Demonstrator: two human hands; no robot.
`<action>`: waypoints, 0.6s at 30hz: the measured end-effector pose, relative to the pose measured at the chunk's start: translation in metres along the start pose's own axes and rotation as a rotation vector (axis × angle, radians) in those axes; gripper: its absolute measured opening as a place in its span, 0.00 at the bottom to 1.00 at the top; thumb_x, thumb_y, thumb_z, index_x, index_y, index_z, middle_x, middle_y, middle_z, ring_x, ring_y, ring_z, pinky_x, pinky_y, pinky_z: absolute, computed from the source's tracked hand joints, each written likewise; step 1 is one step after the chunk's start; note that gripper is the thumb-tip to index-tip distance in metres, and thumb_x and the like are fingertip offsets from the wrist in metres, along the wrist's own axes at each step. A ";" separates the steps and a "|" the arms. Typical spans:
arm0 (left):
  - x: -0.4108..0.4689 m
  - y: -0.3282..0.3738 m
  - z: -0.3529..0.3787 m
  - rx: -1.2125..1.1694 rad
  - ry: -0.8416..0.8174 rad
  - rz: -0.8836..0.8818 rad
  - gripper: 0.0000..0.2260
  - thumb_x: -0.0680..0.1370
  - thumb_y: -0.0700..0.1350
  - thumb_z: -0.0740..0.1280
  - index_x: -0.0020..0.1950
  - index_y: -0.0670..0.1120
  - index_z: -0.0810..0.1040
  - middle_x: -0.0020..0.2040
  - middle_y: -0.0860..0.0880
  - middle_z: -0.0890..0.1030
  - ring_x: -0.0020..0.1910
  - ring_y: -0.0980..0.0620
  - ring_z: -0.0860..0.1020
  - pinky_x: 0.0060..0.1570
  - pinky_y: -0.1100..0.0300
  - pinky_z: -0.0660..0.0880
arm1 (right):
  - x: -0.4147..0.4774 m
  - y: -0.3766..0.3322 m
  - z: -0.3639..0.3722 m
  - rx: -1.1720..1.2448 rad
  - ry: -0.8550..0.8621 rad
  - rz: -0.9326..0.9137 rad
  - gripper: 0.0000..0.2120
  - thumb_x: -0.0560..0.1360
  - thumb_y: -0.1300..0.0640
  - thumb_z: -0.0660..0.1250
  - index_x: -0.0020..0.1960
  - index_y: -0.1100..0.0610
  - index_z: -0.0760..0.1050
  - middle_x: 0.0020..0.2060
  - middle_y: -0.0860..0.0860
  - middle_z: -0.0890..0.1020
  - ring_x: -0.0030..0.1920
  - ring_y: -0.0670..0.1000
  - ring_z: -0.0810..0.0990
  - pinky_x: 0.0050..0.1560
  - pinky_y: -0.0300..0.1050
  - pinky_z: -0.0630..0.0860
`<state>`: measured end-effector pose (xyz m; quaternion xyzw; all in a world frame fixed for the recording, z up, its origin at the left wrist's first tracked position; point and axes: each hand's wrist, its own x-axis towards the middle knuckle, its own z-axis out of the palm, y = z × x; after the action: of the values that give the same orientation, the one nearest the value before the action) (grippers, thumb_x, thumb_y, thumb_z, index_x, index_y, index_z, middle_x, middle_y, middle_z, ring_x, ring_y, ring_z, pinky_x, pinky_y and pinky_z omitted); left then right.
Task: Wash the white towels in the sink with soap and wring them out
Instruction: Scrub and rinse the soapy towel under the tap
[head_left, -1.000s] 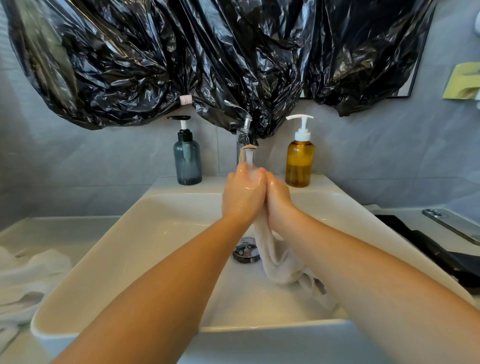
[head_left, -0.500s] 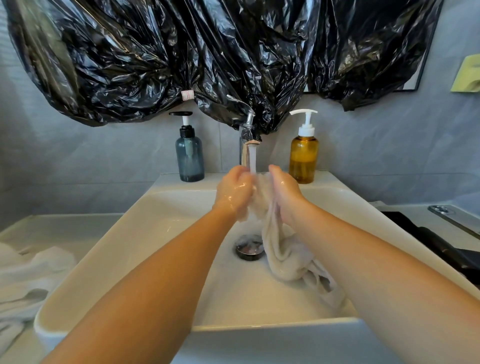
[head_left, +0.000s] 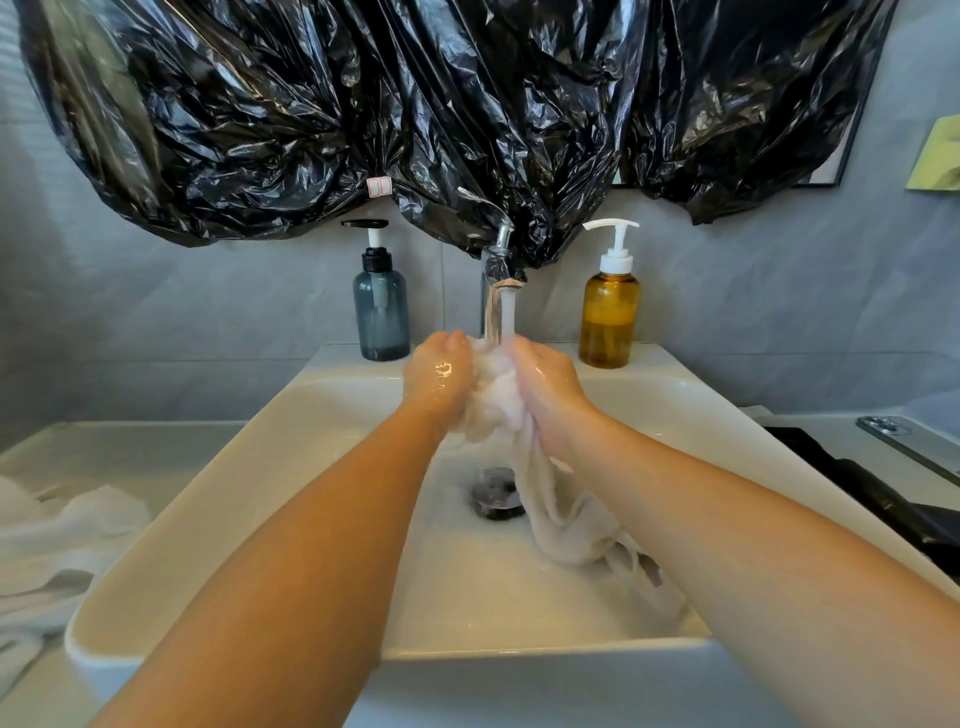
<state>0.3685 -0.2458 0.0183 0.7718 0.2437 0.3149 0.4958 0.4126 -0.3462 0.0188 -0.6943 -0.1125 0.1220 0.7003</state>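
A wet white towel (head_left: 550, 499) is bunched between my two hands under the running faucet (head_left: 501, 291). My left hand (head_left: 439, 382) grips the bunch from the left and my right hand (head_left: 545, 392) grips it from the right. The towel's tail hangs down into the white sink (head_left: 218, 499) beside the drain (head_left: 493, 496). More white towels (head_left: 57, 540) lie on the counter at the left. An amber soap bottle (head_left: 609, 312) and a blue-grey pump bottle (head_left: 381, 312) stand on the sink's back ledge.
Black plastic sheeting (head_left: 415, 104) covers the wall above the faucet. A dark tray or bag (head_left: 883, 499) and a phone (head_left: 914, 441) lie on the counter at the right. A yellow-green item (head_left: 940, 156) hangs on the right wall.
My hands have parted from a pressed-together pose and now show the bunched towel between them under the water stream. The view has shifted slightly.
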 end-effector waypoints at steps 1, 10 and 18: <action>0.001 -0.001 -0.005 -0.007 -0.022 0.020 0.13 0.84 0.50 0.54 0.58 0.44 0.75 0.47 0.45 0.79 0.44 0.48 0.77 0.42 0.55 0.73 | 0.003 0.001 -0.004 -0.019 0.005 -0.005 0.09 0.80 0.48 0.62 0.51 0.51 0.77 0.44 0.51 0.82 0.46 0.53 0.80 0.47 0.45 0.76; 0.004 0.000 -0.084 0.683 -0.611 0.095 0.10 0.81 0.45 0.62 0.62 0.52 0.71 0.45 0.48 0.79 0.38 0.52 0.76 0.40 0.61 0.72 | 0.004 0.003 -0.028 -0.198 -0.075 -0.025 0.12 0.79 0.42 0.65 0.47 0.50 0.74 0.50 0.55 0.83 0.51 0.55 0.82 0.58 0.53 0.79; -0.024 -0.003 -0.028 0.459 -0.620 0.155 0.22 0.74 0.44 0.71 0.66 0.47 0.69 0.53 0.51 0.77 0.50 0.53 0.77 0.47 0.61 0.75 | -0.002 0.003 -0.015 -0.140 -0.157 -0.099 0.18 0.75 0.40 0.69 0.56 0.52 0.73 0.53 0.54 0.82 0.52 0.53 0.83 0.51 0.49 0.82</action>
<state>0.3314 -0.2440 0.0182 0.9372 0.0873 0.0406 0.3351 0.4153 -0.3616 0.0155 -0.7236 -0.2095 0.1329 0.6441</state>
